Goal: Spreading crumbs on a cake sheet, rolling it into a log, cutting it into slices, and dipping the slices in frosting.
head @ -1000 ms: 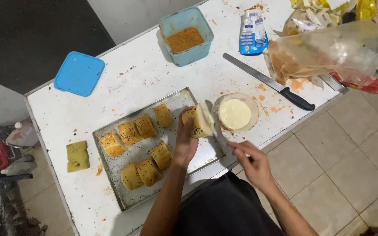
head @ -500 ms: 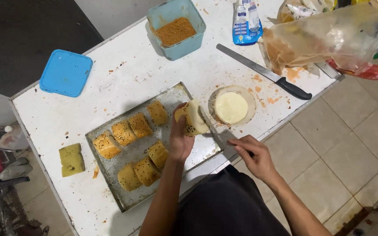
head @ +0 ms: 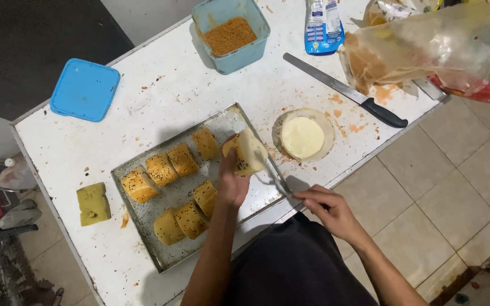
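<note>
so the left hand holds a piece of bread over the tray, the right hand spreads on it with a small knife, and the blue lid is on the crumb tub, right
Not quite. The head view shows the blue lid lying on the table, apart from the crumb tub, which stands open. The rest holds: the left hand holds the piece of bread over the tray, and the right hand works a small knife on it.

knife [head: 273, 177] now on bun [head: 246, 153] (spreading)

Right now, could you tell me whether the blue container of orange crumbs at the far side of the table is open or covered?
Open. The blue container shows its orange crumbs uncovered, and a blue lid lies flat on the table, apart from it.
</note>
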